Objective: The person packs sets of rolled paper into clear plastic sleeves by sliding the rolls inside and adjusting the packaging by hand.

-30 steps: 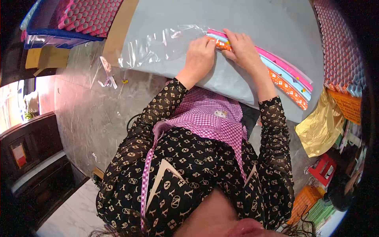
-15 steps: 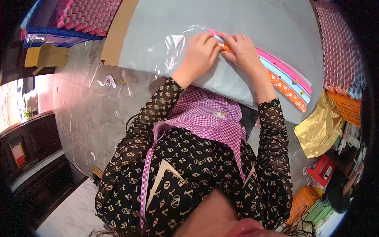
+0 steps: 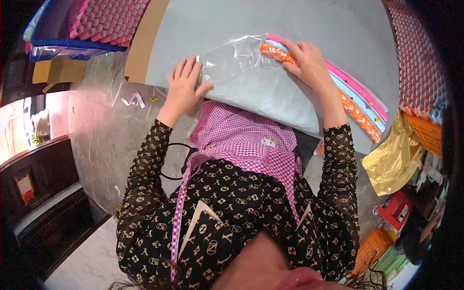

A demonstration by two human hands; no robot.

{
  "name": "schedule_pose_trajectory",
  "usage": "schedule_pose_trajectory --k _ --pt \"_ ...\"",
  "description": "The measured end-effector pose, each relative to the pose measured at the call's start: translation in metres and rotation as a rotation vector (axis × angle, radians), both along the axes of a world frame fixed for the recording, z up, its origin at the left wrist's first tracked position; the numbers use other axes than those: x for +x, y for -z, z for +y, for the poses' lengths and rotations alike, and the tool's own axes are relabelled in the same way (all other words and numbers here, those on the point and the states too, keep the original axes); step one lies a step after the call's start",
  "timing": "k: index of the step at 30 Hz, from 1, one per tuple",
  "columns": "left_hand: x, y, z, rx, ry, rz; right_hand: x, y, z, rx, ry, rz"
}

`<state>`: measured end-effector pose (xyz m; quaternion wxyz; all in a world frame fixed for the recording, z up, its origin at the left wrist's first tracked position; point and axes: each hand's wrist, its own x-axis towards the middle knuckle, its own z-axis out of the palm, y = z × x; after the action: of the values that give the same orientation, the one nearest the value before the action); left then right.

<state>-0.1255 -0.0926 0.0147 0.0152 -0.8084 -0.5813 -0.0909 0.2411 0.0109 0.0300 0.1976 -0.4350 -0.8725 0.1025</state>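
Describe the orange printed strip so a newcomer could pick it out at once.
Start at the broad grey sheet-covered surface before the person. On its right side, a curved bundle of slim colourful strips runs under the right hand. The long orange strip with white print lies nearest the person's body, unlike its pink and light-blue neighbours.

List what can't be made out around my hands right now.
All in the head view:
- Middle stretch of the patterned strips: hidden by the right hand.
- What lies under the left hand: its own palm and fingers cover it.
- Far side of the gray work surface: cut off by the top edge.
- Upper part of the blue crate: cut off by the top edge.
- Print on the red-and-white card: too small.
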Motion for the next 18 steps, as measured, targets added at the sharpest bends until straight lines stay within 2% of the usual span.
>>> schedule_pose_trajectory --k 5,10,13,15,17,18 --pt "-0.041 -0.005 0.057 -0.041 0.061 0.223 0.000 0.002 0.001 0.020 -0.032 0.011" --pt "-0.078 -0.011 0.156 0.095 0.341 0.587 -0.004 -0.005 -0.005 -0.009 -0.016 0.013" --pt "-0.066 -0.030 0.198 0.094 0.430 0.666 -0.005 -0.004 -0.002 -0.019 -0.005 -0.015" --pt "-0.054 -0.046 0.212 0.128 0.463 0.569 -0.007 -0.005 -0.001 -0.032 -0.003 -0.019" --pt "-0.036 -0.072 0.220 -0.163 0.334 0.424 -0.008 -0.007 -0.001 -0.039 -0.004 -0.027" --pt "-0.047 -0.050 0.230 -0.010 0.388 0.501 -0.008 -0.007 0.000 -0.042 -0.001 -0.024"
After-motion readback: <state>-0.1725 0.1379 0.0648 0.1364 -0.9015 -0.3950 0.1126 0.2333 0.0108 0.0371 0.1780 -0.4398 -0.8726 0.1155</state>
